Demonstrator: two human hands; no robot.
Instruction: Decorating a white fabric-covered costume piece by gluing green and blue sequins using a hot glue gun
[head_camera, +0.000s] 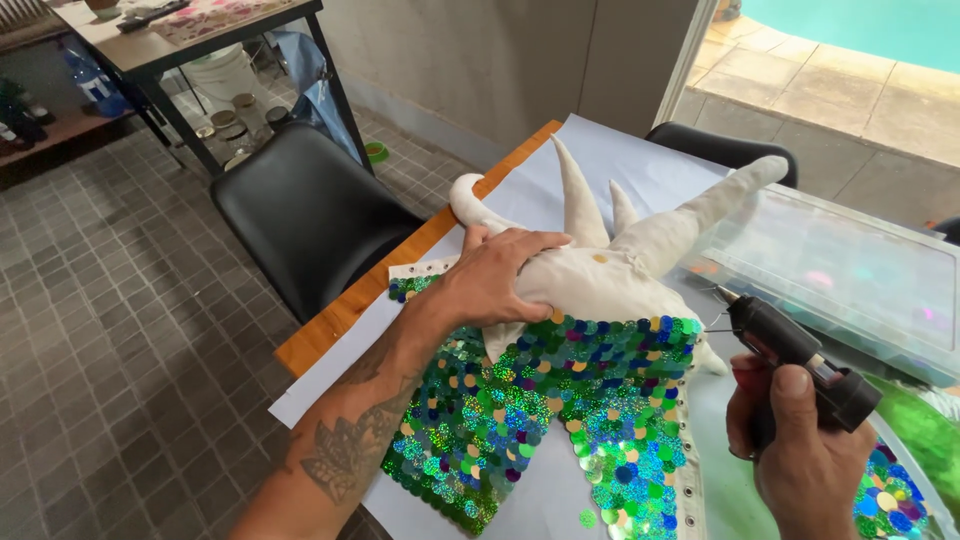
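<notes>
A white stuffed cloth figure (640, 250) with long pointed limbs lies on a sheet of pale paper (530, 195) on the table. Its lower part is covered with green, blue and gold sequins (560, 400). My left hand (495, 275) presses flat on the figure's white body, just above the sequin edge. My right hand (800, 450) grips a black hot glue gun (790, 350) to the right of the figure. The gun's nozzle points toward the top right edge of the sequins, a short way off it.
A clear plastic compartment box (850, 270) sits at the right of the table. Two black chairs (300, 210) stand at the table's far side. A wooden table edge (400, 270) shows beside the paper. A black-framed shelf table (200, 40) stands further back on the tiled floor.
</notes>
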